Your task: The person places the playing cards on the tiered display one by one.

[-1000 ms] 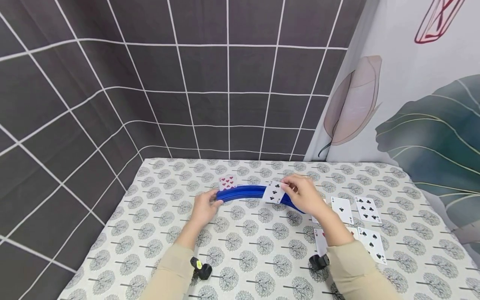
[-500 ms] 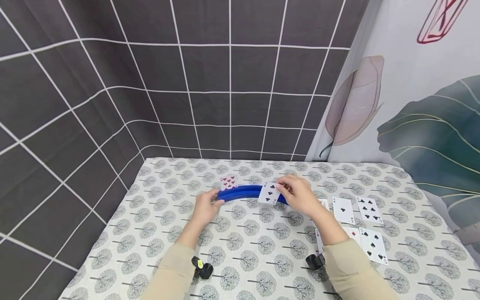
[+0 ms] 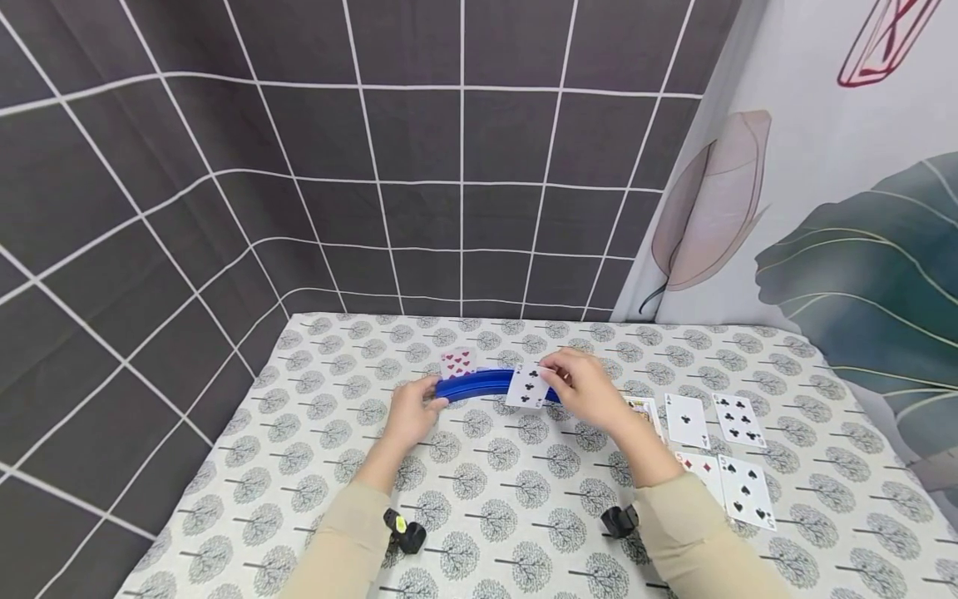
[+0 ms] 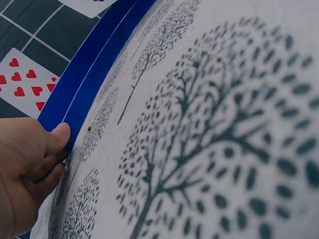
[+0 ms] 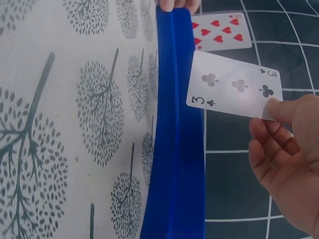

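Observation:
A curved blue card holder [image 3: 479, 384] crosses the middle of the table. My left hand [image 3: 410, 416] grips its left end, the thumb on the front face in the left wrist view. An upright hearts card [image 3: 458, 363] stands in the holder close to that hand. Between thumb and fingers, my right hand [image 3: 587, 389] pinches the three of clubs [image 5: 237, 84] by one end. The card overlaps the holder's front, right of the hearts card; whether its lower edge touches the slot I cannot tell. My right hand hides the holder's right end in the head view.
Several cards lie face up at right, among them an ace of clubs [image 3: 686, 421], a six of clubs [image 3: 739, 421], a five of spades [image 3: 747, 492] and a diamonds card [image 3: 702, 474]. My right forearm partly covers a face card [image 3: 645, 412]. A tree-patterned cloth [image 3: 494, 516] covers the table.
My right hand has moved left along the holder with the three of clubs, closer to the hearts card. The left hand keeps its grip on the holder's end.

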The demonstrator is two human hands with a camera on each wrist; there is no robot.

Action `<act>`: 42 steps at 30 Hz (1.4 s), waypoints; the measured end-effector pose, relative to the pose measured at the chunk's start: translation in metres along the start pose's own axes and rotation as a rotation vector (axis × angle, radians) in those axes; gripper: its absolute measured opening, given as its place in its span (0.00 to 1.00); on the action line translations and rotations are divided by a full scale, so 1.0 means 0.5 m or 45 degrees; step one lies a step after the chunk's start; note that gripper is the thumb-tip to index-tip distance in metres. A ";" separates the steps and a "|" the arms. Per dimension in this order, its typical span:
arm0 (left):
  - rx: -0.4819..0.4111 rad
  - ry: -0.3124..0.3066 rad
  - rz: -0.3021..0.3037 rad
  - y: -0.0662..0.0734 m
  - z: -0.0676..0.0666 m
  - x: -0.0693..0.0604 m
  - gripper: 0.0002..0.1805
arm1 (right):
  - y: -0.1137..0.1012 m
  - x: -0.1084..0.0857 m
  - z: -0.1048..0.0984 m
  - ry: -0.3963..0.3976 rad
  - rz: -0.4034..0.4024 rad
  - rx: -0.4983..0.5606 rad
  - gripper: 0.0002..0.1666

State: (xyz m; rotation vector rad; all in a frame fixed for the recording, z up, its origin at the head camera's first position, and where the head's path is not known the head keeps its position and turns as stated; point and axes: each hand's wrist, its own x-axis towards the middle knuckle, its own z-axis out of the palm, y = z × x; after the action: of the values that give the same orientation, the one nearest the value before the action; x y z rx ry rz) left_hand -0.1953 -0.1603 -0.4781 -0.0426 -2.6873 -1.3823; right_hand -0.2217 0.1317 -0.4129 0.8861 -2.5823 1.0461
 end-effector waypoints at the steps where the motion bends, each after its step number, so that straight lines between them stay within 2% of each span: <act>1: -0.004 -0.002 -0.001 0.000 -0.001 0.000 0.25 | -0.002 0.001 0.001 0.002 -0.009 0.001 0.03; 8: -0.011 -0.017 -0.022 0.003 -0.005 -0.001 0.26 | -0.015 0.012 0.012 0.013 -0.060 0.007 0.03; 12: 0.012 -0.019 -0.002 0.002 -0.004 -0.001 0.26 | -0.018 0.020 0.024 0.010 -0.092 0.031 0.03; 16: -0.014 -0.023 -0.013 0.001 -0.003 -0.001 0.26 | -0.020 0.024 0.035 0.019 -0.120 0.037 0.03; 28: -0.013 -0.014 -0.006 0.003 -0.004 -0.002 0.25 | -0.033 0.036 0.054 0.021 -0.119 0.039 0.04; 42: -0.007 -0.004 0.013 -0.008 0.000 0.001 0.25 | -0.043 0.043 0.074 0.005 -0.110 0.045 0.04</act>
State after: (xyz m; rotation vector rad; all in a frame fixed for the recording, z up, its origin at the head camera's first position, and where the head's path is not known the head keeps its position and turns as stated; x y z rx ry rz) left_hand -0.1963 -0.1627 -0.4814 -0.0588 -2.6820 -1.3876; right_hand -0.2249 0.0842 -0.4189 0.9935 -2.5055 1.0719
